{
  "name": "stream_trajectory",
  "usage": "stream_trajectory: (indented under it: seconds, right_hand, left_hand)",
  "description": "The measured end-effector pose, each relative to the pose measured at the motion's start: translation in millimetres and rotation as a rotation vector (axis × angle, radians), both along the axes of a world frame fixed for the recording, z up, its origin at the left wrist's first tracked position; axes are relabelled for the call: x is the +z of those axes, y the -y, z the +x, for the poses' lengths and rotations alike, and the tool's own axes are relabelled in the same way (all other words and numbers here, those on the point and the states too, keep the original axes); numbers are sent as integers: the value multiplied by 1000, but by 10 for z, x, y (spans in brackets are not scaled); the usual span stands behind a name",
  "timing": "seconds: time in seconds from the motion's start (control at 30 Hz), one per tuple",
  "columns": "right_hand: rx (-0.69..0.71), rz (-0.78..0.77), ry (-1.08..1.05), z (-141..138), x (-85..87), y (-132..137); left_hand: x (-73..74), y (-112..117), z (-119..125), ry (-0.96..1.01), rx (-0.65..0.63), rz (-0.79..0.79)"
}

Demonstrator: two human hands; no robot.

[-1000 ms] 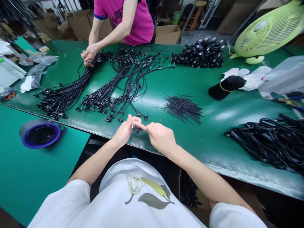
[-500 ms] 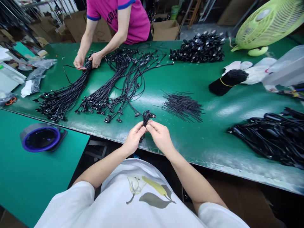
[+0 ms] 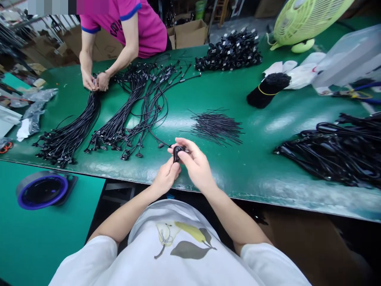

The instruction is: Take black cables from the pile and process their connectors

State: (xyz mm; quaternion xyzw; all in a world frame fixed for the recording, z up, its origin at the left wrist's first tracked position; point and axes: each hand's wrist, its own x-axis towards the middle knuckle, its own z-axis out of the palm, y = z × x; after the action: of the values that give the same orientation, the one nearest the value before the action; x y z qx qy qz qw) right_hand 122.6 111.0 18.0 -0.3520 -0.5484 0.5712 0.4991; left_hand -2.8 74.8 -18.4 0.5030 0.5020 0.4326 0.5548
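Left hand (image 3: 165, 177) and right hand (image 3: 195, 165) at lower centre, fingers (image 3: 184, 149) closed on small black cable loop (image 3: 177, 153). Loose black cables (image 3: 139, 115) fanned just beyond, on green workbench (image 3: 226, 178).

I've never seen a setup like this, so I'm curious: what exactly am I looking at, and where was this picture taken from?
There is no machine here. This is a person's own view, from a camera worn on their head and looking down at their two bare hands. The left hand and right hand hold a small black cable part between them. In front lies a green workbench, with long bunches of black cables and a pile of thin black wires on it. Across the bench, a co-worker holds the top of one bunch.
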Motion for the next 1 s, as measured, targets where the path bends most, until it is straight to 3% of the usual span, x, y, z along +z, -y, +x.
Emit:
stream_trajectory:
  seconds: [0.07,0.17,0.3,0.43,0.5,0.57,0.63,0.7,0.77,0.83,0.87,0.93,1.0]
  right_hand:
    - [26,34,-85,3,-18,62]
    - [28,69,-158,59,-127,72]
    - [23,-49,-143,142,-359,124]
    - [100,-177,19,436,-569,142]
    - [-78,-224,116,855,-576,47]
    - [-416,-228,358,1482,-441,-78]
    - [-789,-165,782,2212,-178,-216]
    - [-976,-121,927,2909,113,-382]
    - [-1149,-23,1266,3463,316,-569]
    - [-1157,-65,1499,3812,368,-736]
    - [-1093,-123,1573,3905,341,-800]
    - [-970,-231,1658,3946,220,-879]
    - [-970,-226,1733,3855,86,-895]
  left_hand:
    - [-5,12,8,-89,0,0]
    - [-6,-9,27,-45,6,-21]
    - [-64,-61,155,-22,-12,-119]
    - [-130,-85,277,-188,-248,-143]
    - [-156,-132,218,-254,-352,-78]
    - [-190,-215,66,-408,-342,-52]
    - [-229,-308,-127,-572,-273,-36]
    - [-263,-377,-297,-665,-222,-26]
    - [-281,-405,-394,-709,-201,-17]
    - [-284,-398,-418,-735,-193,5]
    - [-281,-388,-414,-748,-186,22]
    - [-272,-374,-407,-787,-153,58]
    - [-259,-392,-430,-852,-99,107]
